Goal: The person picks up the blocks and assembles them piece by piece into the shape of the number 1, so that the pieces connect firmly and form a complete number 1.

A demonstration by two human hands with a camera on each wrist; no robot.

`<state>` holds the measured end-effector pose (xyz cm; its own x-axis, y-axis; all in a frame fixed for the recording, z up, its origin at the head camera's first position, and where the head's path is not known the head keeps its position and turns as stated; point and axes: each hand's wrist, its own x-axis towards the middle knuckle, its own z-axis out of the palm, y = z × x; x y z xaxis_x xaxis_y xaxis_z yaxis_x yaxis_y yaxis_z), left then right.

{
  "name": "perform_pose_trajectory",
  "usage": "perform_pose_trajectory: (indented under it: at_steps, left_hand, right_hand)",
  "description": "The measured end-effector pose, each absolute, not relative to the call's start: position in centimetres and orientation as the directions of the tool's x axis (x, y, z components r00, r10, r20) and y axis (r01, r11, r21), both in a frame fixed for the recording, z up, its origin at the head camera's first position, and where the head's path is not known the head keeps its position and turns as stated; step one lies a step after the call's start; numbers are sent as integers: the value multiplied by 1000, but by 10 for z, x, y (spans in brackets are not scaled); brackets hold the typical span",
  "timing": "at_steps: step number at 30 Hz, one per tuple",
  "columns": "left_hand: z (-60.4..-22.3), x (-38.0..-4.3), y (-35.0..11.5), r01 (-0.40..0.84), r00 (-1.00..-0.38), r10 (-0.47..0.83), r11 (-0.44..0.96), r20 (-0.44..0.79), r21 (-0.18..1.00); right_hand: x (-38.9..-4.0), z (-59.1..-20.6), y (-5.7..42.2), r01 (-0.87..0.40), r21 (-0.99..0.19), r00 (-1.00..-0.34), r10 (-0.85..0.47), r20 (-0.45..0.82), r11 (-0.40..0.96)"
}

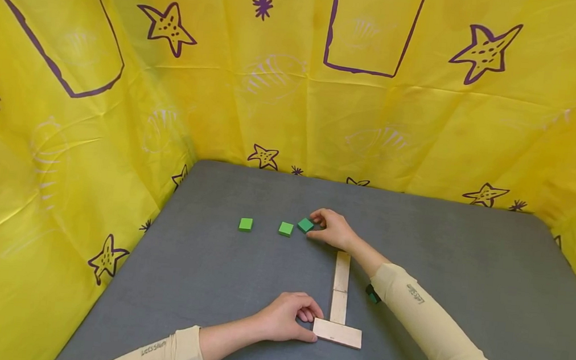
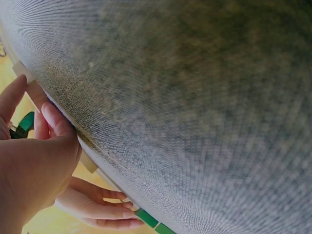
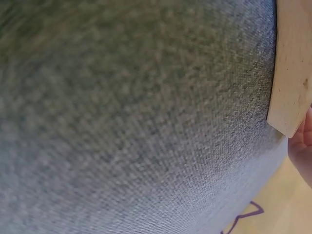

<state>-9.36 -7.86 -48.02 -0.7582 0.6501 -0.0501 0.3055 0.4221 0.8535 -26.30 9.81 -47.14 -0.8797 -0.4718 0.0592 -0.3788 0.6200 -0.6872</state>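
At the near side of the table, my left hand (image 1: 288, 317) grips the left end of a flat wooden block (image 1: 337, 333) that lies crosswise. Two more wooden blocks, a nearer one (image 1: 338, 308) and a farther one (image 1: 341, 271), run away from it end to end, forming an upside-down T. Farther off, my right hand (image 1: 334, 230) pinches a dark green square block (image 1: 306, 225) between thumb and fingers. To its left lie two light green square blocks, one close by (image 1: 286, 229) and one farther left (image 1: 245, 225). The right wrist view catches a wooden block (image 3: 292, 68) but not the right hand.
A grey cloth-covered table (image 1: 197, 275) carries everything. Yellow curtains (image 1: 212, 105) with purple starfish drawings enclose its back and sides. A dark strap with a green part (image 1: 373, 294) sits at the right wrist, and the right forearm passes close beside the wooden blocks.
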Motion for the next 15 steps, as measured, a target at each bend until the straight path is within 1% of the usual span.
perform_pose_trajectory:
  at_steps: [11, 15]
  left_hand:
    - [-481, -94, -78, 308, -757, 651, 425, -51, 851]
    - [-480, -94, -79, 305, -759, 649, 430, -57, 850]
  right_hand:
    - [-266, -475, 93, -400, -663, -870, -490, 57, 633]
    - [-267, -476, 92, -387, -671, -874, -483, 50, 632]
